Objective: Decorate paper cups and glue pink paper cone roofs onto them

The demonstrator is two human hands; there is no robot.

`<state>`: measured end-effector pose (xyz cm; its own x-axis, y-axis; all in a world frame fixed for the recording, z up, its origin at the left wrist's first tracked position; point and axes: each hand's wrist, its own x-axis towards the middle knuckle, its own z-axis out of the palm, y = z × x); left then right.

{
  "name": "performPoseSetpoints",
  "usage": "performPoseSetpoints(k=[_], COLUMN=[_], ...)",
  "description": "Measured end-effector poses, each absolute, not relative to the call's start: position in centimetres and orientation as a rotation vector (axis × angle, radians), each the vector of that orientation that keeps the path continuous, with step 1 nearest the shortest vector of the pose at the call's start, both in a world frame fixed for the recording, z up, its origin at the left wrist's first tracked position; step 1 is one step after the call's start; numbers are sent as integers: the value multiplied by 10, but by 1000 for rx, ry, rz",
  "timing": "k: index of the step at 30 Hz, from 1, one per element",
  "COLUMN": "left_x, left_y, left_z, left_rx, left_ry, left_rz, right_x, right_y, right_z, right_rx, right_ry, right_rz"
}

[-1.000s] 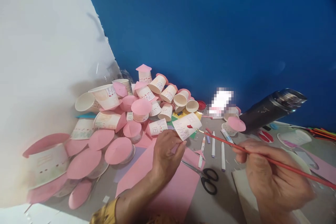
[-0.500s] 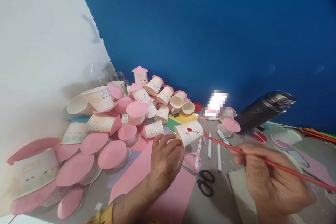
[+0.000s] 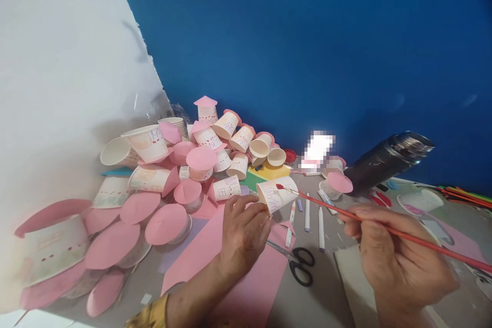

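In the middle of the view my left hand (image 3: 246, 236) is closed on the rim of a white paper cup (image 3: 272, 199), which lies tilted on its side with its base to the right. Purple pen strokes mark the cup's wall. My right hand (image 3: 400, 259) pinches a long, thin paintbrush with a red handle (image 3: 346, 212). The brush's red-tipped bristles (image 3: 280, 186) are at the upper side of the cup's wall. Below the cup, black-handled scissors (image 3: 302, 266) lie partly over pink paper (image 3: 234, 287).
Decorated paper cups with pink cone tops (image 3: 168, 223) are heaped on the left. White markers (image 3: 321, 228) lie right of the cup. A dark flask (image 3: 378, 161) leans near the blue wall, and orange pencils (image 3: 463, 195) lie at the far right.
The cup has turned slightly in my left hand, so its purple strokes sit further left. The brush tip has shifted a little right and up. Both hands keep their grips.
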<state>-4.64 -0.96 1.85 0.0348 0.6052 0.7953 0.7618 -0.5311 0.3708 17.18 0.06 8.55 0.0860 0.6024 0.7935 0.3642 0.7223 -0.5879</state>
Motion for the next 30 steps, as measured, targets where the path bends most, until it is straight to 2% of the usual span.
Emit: performPoseSetpoints(k=[22,30], left_x=[-47,-47], left_y=[-7,-7], left_z=[19,15], left_rx=[-2096,-2083], left_ry=[-1557,-1612], left_rz=[-1682,-1752], right_x=[175,174], right_y=[3,3], right_z=[81,84], right_rx=[-786,-770], right_ry=[-1670,-1540], right_rz=[236,172])
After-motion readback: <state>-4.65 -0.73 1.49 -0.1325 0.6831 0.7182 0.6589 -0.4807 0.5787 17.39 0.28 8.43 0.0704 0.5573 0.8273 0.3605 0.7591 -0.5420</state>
